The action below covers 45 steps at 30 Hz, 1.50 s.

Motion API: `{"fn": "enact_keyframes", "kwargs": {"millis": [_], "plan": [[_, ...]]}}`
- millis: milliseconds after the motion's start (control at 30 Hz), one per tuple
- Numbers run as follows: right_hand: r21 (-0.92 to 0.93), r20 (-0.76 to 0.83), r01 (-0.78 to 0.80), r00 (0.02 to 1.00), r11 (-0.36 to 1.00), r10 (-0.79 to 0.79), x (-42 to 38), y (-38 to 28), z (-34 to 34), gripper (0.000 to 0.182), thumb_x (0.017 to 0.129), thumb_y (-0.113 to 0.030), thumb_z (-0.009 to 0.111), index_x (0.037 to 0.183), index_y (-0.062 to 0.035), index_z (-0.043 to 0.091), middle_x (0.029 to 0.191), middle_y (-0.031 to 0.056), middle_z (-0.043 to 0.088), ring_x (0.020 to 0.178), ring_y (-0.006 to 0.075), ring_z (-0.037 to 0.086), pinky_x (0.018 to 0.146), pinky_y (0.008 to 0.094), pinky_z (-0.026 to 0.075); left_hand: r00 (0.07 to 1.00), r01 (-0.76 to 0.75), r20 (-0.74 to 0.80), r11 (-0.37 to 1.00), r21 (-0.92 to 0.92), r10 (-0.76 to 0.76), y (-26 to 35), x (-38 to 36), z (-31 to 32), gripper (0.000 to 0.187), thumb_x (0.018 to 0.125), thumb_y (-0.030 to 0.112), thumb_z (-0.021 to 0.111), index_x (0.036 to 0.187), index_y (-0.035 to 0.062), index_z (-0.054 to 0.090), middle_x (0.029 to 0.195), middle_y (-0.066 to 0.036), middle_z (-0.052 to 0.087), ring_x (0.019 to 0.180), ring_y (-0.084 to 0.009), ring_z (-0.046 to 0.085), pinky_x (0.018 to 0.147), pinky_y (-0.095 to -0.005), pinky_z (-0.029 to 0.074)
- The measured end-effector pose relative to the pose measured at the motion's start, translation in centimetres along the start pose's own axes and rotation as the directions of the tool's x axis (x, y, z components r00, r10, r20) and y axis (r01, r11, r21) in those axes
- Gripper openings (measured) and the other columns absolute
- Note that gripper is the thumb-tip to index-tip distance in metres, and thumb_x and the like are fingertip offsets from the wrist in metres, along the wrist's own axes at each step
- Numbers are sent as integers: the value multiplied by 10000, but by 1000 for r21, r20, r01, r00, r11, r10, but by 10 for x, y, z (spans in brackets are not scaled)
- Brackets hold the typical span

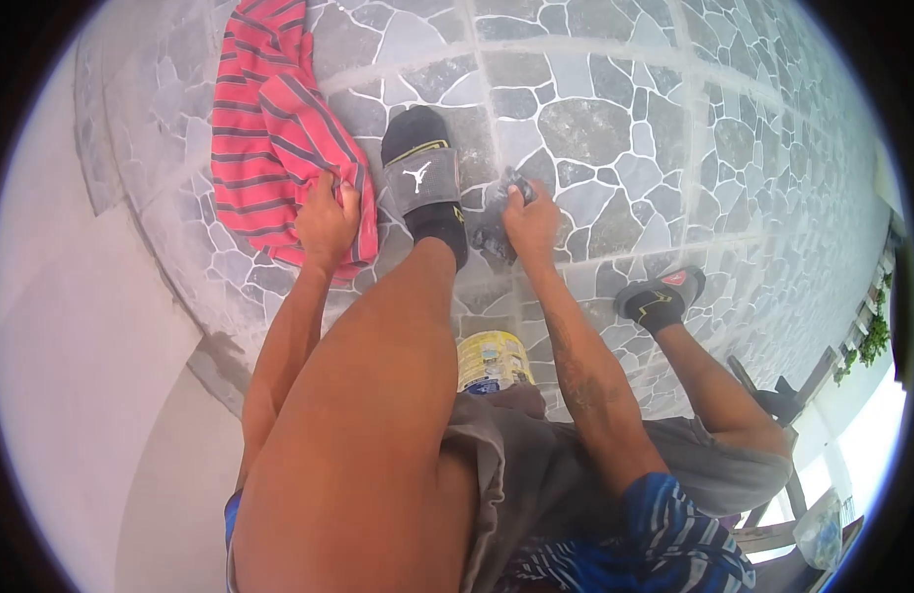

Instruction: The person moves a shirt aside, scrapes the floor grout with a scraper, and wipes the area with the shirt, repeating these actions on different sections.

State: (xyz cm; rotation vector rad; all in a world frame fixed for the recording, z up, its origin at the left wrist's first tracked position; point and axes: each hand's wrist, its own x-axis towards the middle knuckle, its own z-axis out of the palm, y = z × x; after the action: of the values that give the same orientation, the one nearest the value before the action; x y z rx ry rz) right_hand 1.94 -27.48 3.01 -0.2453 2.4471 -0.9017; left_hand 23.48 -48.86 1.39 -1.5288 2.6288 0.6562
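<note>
My left hand (328,222) is closed on the lower right part of a red cloth with dark stripes (269,138), which lies crumpled on the floor. It looks like a shirt, though its full shape is hidden in the folds. My right hand (533,222) pinches a dark grey, crumpled cloth (494,232) against the stone-patterned floor (595,133). Whether this is fabric or thin plastic is hard to tell. Between the two hands stands my foot in a black sock and slide sandal (423,176).
A yellow and white bucket (495,362) stands close below my right forearm. My other sandalled foot (660,298) rests farther right. A pale wall (101,326) borders the floor on the left. Green plants (875,336) and wooden pieces (795,400) are at the right edge.
</note>
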Motion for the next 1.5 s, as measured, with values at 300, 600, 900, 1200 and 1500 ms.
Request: {"fn": "enact_keyframes", "kwargs": {"millis": [300, 600, 900, 1200, 1500], "plan": [[-84, -10, 69, 998, 994, -70, 37, -13, 8, 274, 898, -203, 633, 1085, -11, 689, 1021, 244, 702, 1002, 438, 664, 869, 479, 505, 1000, -3, -11, 1000, -1, 3, 4, 3, -5, 366, 941, 355, 544, 1168, 79, 623, 923, -229, 689, 823, -437, 677, 719, -562, 513], [-113, -42, 92, 994, 989, -97, 102, -64, 20, 317, 889, -202, 628, 1100, 29, 680, 1043, 255, 718, 1007, 438, 685, 869, 477, 523, 999, -35, -33, 999, -30, 34, 2, -1, -3, 337, 930, 344, 568, 1146, 89, 618, 914, -220, 686, 814, -432, 674, 703, -542, 515], [-73, 53, 159, 986, 984, -156, 137, -100, 20, 368, 877, -217, 640, 1138, 40, 676, 1042, 287, 709, 1026, 457, 678, 907, 489, 518, 1000, 6, -13, 1000, -30, -7, -1, 1, -2, 311, 923, 347, 572, 1107, 100, 618, 917, -202, 683, 814, -425, 676, 689, -539, 510], [-81, 148, 201, 971, 976, -188, 163, -90, 23, 389, 880, -274, 657, 1168, -15, 696, 1072, 249, 717, 1055, 434, 671, 942, 476, 511, 1000, 14, -2, 999, -43, -14, 3, -1, -4, 331, 945, 338, 561, 1118, 65, 631, 940, -207, 698, 855, -437, 668, 735, -525, 510], [-146, 264, 299, 930, 943, -254, 153, -67, 16, 399, 884, -319, 659, 1156, -32, 709, 1061, 276, 710, 1052, 446, 668, 940, 490, 508, 999, -8, -44, 998, -58, 5, -6, -1, 0, 336, 912, 336, 590, 1135, 89, 636, 907, -195, 691, 803, -416, 679, 688, -521, 521]]}}
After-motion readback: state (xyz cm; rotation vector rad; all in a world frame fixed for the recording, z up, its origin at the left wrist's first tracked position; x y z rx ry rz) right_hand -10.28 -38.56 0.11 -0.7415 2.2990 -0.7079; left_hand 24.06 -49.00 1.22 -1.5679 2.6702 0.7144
